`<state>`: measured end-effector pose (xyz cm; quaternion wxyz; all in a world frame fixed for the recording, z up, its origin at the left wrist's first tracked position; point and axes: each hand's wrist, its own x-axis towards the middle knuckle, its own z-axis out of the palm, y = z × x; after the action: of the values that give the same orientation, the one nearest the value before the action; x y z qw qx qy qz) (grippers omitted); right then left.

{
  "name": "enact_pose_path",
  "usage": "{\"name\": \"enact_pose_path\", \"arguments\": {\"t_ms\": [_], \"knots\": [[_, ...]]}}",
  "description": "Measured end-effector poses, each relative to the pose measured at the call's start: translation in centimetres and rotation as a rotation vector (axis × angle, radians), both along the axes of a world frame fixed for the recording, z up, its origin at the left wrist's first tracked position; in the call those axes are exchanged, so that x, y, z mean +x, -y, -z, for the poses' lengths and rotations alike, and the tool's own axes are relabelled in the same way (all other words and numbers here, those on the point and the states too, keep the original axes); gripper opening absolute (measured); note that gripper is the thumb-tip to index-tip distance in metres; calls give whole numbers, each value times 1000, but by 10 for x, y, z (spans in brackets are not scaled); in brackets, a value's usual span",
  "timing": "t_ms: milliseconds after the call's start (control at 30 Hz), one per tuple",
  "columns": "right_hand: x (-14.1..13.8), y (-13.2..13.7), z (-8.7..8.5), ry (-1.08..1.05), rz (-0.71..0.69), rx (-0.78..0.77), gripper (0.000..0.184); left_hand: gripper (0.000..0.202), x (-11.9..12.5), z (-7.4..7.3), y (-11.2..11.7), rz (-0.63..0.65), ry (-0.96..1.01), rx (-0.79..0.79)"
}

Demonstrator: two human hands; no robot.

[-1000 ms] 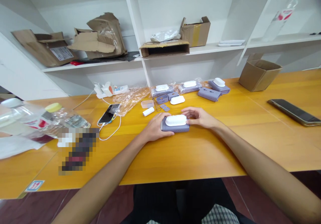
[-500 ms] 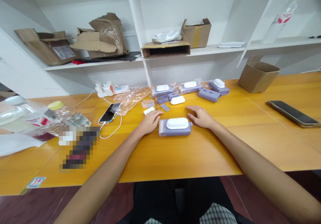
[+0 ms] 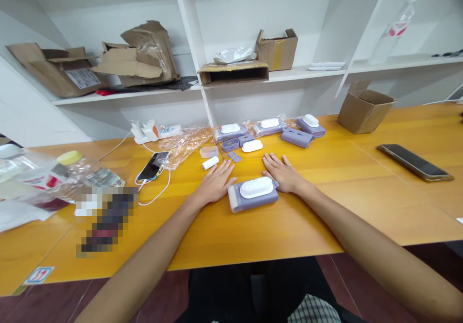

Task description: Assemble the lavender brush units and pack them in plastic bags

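A purple-grey case (image 3: 255,200) with a white oval brush head (image 3: 256,187) on top lies on the table, slightly turned, its pale translucent end to the left. My left hand (image 3: 216,182) rests flat with fingers spread, its thumb close by the case's left end. On the other side my right hand (image 3: 282,172) also lies flat, fingers apart, the thumb at the case's back right corner. Beyond my fingertips are a white roll (image 3: 210,163), a pale translucent cap (image 3: 209,152), open purple shells (image 3: 230,144), a small flat purple piece (image 3: 235,156) and a white oval brush part (image 3: 252,145).
Similar purple cases (image 3: 269,126) and a purple cover (image 3: 297,137) line the back, beside crumpled plastic wrap (image 3: 184,144). A phone on a cable (image 3: 154,166), bottles (image 3: 72,168) and a power strip (image 3: 155,131) are left; another phone (image 3: 414,162) and a carton (image 3: 366,108) are right.
Both hands have flattened onto the table, fingers spreading, and come closer to the case. The case has turned slightly, its left end now nearer me. The whole view has shifted a little.
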<state>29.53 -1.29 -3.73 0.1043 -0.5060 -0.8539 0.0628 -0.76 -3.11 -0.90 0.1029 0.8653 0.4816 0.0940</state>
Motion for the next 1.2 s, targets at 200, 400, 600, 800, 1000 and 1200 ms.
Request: {"name": "enact_pose_path", "arguments": {"t_ms": [200,400,600,800,1000,1200], "knots": [[0,0,-1,8,0,-10,65,68,-3,6,-1,15,-4,30],[-1,0,0,67,0,0,67,71,-1,6,1,29,-87,41],[-3,0,-2,100,20,-29,69,69,4,3,8,35,-133,9],[-4,1,-4,84,34,-41,68,57,6,-5,4,-14,45,177],[-3,-2,-4,55,27,-48,67,50,-16,-18,-10,-281,103,398],[-5,1,-10,45,41,-66,66,44,-32,-13,-19,-395,93,338]]}}
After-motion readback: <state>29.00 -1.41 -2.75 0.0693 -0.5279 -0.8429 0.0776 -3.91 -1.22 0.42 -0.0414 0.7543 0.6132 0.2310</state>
